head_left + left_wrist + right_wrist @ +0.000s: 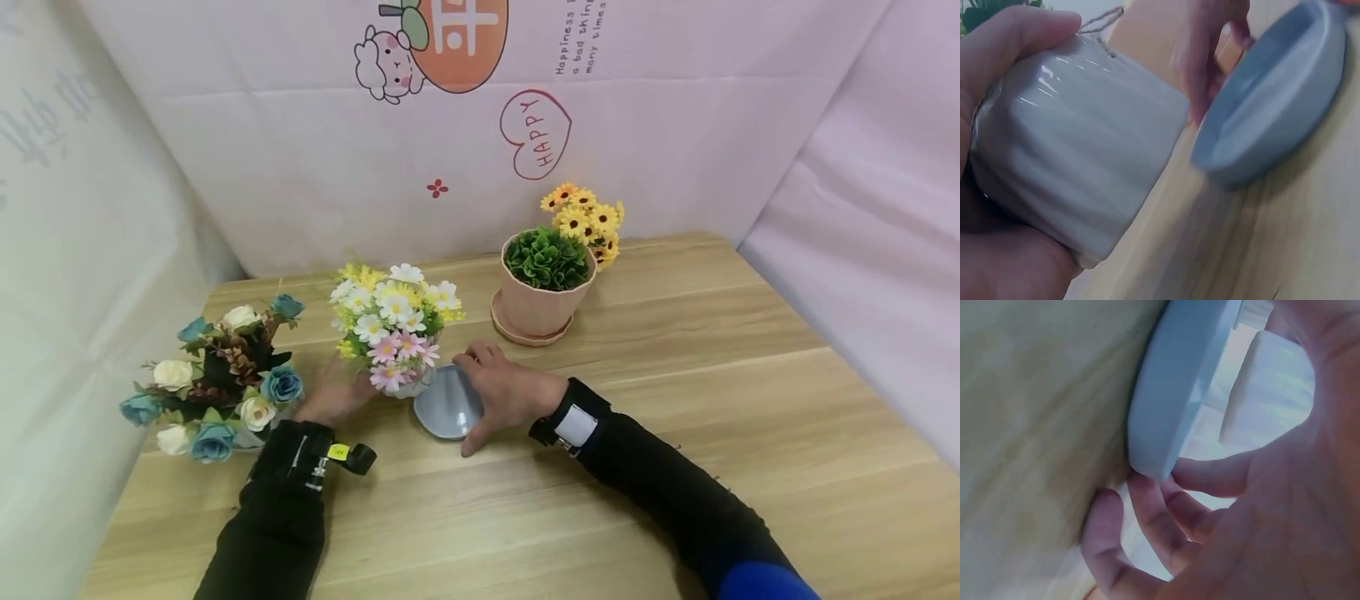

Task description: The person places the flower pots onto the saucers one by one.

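Note:
My left hand (336, 393) grips a glossy white ceramic flowerpot (1085, 137) with ribbed sides and twine near its rim. White, yellow and pink daisies (393, 317) fill the pot, which is held tilted off the table in the left wrist view. Just right of it, a shallow grey-blue saucer (447, 408) lies on the table. My right hand (510, 392) spans the saucer's right side, thumb at the near edge and fingers at the far edge. Fingertips (1147, 487) touch the saucer's rim in the right wrist view.
Left of my left hand stands an arrangement of blue and white roses (225, 383). A pink pot (540, 308) with a green plant sits on a pink saucer (517, 335) at the back, yellow flowers (592, 221) behind it. Printed cloth (300, 167) hangs behind the wooden table (712, 375).

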Available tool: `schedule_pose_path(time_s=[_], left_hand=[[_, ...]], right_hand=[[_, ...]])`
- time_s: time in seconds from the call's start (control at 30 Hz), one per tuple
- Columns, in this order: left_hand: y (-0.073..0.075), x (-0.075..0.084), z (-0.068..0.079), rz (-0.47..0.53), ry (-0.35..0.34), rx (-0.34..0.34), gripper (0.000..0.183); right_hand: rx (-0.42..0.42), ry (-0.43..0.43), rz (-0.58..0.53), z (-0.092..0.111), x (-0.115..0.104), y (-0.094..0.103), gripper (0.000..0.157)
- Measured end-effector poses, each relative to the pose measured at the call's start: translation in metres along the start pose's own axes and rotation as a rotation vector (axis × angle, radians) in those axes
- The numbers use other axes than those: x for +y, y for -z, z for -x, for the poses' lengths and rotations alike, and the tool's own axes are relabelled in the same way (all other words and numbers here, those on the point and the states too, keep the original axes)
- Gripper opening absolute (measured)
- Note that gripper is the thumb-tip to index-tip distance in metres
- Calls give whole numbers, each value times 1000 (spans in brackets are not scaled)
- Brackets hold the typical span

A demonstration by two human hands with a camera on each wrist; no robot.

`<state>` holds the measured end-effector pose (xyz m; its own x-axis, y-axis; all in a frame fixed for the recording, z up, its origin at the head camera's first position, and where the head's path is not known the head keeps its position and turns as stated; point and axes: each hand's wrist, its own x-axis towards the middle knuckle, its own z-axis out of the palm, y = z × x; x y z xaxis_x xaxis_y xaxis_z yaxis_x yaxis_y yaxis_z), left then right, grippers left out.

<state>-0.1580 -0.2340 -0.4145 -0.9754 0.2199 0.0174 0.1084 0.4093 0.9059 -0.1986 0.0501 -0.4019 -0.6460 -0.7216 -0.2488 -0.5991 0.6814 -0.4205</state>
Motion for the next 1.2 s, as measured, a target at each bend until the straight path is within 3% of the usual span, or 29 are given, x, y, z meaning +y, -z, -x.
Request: schedule_pose_path(time_s=[0.07, 0.13, 0.23, 0.37, 0.43, 0.5, 0.6, 0.7, 0.87, 1.2], left_hand=[[-7, 2, -2, 4, -107, -22, 135], [-14, 2, -5, 45, -200, -57, 119], [-25, 1, -7, 75, -226, -80, 111], [-40, 2, -8, 95, -262, -100, 125], [-46, 5, -9, 91, -280, -104, 130], [-50, 5, -10, 82, -302, -104, 129], [-55, 4, -11, 106, -282, -112, 121], [-57, 3, -12, 135, -218, -131, 107], [-60, 7, -11, 119, -140, -147, 95], [-61, 11, -7, 46, -74, -162, 100]], right_hand=[[-18, 6, -24, 1, 3, 3, 131], [-42, 19, -55, 3, 6, 6, 134], [-76, 43, -57, 7, 11, 14, 131], [-102, 60, -87, 15, 14, 27, 94], [-69, 101, -134, 19, 13, 33, 94], [-35, 159, -159, 22, 12, 38, 106], [17, 257, -178, 26, 11, 42, 136], [9, 299, -202, 27, 7, 43, 133], [-19, 265, -205, 25, 2, 41, 129], [-117, 184, -182, 21, -4, 38, 120]])
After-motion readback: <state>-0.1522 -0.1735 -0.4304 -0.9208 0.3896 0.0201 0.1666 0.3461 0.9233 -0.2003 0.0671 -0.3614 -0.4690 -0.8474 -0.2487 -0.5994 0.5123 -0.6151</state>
